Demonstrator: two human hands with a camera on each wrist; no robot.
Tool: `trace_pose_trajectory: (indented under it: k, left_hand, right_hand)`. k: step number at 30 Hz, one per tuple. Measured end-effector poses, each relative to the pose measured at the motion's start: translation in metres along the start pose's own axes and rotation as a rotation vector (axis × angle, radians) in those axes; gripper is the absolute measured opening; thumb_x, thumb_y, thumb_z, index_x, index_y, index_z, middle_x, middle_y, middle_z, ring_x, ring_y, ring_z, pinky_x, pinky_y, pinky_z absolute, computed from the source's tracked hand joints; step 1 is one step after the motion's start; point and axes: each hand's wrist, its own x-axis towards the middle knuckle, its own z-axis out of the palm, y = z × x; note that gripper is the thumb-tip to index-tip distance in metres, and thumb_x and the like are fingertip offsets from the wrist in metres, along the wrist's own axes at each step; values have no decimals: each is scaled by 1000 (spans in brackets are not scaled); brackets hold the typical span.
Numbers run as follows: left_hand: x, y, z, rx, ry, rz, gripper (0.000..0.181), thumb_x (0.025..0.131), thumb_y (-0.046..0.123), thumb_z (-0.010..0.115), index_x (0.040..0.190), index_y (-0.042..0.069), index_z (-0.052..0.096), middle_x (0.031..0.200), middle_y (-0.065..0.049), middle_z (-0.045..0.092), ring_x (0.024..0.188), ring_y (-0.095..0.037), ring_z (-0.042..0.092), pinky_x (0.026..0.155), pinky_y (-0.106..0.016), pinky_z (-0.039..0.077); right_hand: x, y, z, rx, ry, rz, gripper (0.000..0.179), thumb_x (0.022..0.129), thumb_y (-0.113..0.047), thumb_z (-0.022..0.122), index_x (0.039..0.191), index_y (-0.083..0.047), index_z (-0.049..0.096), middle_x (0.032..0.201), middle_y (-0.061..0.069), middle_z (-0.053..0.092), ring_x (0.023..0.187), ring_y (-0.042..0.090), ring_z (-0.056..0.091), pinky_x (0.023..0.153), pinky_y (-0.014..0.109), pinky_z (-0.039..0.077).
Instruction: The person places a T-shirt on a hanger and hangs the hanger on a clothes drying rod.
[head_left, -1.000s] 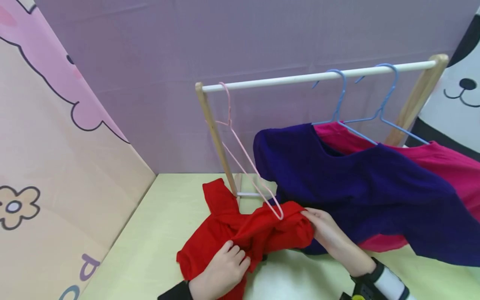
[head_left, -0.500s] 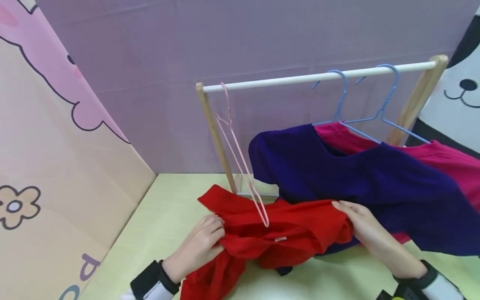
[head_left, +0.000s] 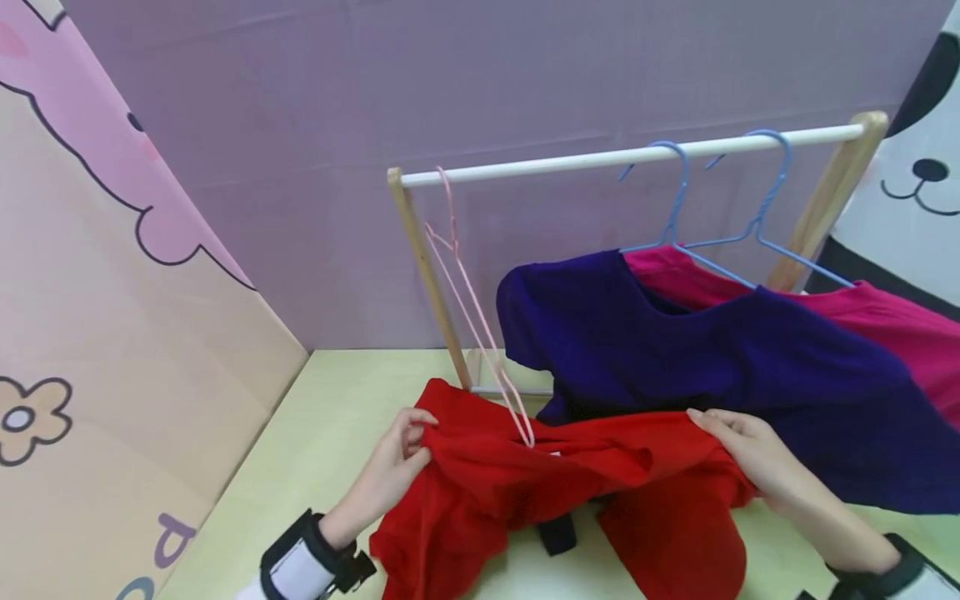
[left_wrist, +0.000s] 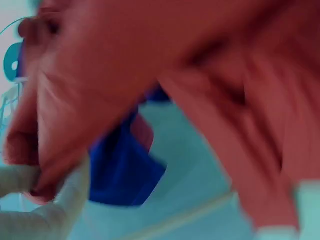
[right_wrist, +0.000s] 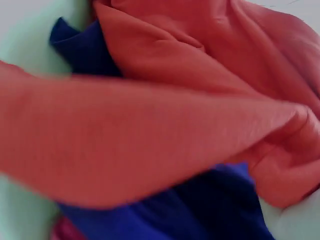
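Observation:
A red shirt [head_left: 600, 450] is stretched between my two hands, with a small pale label near its neckline. My left hand [head_left: 386, 471] pinches its left shoulder; in the left wrist view, fingers [left_wrist: 50, 212] grip a fold of the red cloth. At the opposite end, my right hand [head_left: 757, 454] holds the upper edge between thumb and fingers. A pink wire hanger [head_left: 477, 310] hangs from the rack, and its lower corner overlaps the shirt near the neck. Whether that corner lies inside the neck opening, I cannot tell. The right wrist view is mostly filled by red cloth [right_wrist: 125, 135].
A white rail [head_left: 570, 162] on wooden posts crosses behind the shirt. On blue hangers [head_left: 681, 200] hang a dark blue shirt [head_left: 675, 358] and a magenta shirt [head_left: 900, 317]. A dark blue piece of cloth [head_left: 557, 535] shows below the red shirt, on the pale table [head_left: 337, 400].
Both hands have moved apart, spreading the bunched red shirt wide. My left hand shifted from its front to its left shoulder; the right hand moved rightward. The pink hanger's lower end swung left.

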Motion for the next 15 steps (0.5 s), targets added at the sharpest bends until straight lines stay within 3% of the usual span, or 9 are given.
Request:
trace_pose_trajectory:
  k: [3,6,10,15]
  left_hand:
    - [0,-4,7,-122,-48,-209,30,87,0,44,116,2,39,69,-4,44,57,-17,39,61,-30,36]
    - [0,-9,14,-184,-63,-301,31,90,11,44,118,-2,40,79,-2,52,66,-13,47,68,-31,41]
    - [0,-14,20,-192,-63,-304,27,91,14,42,110,-3,50,96,-7,60,85,-15,54,76,-32,45]
    - [2,-13,21,-123,-38,-297,23,89,14,44,101,0,58,100,-9,59,93,-19,49,83,-39,40]
  right_hand:
    - [6,11,5,-76,32,-8,38,90,-40,45,72,-7,51,60,-5,45,59,13,49,54,26,43]
    - [11,22,10,-170,62,-60,37,90,-37,46,77,-4,54,61,-4,45,59,12,47,55,26,40]
    - [15,34,20,-312,116,-194,30,89,-31,49,74,-6,55,56,-4,41,53,10,41,51,26,35]
    - [19,44,33,-491,165,-329,22,88,-26,53,69,-14,52,54,-5,39,50,7,37,49,27,33]
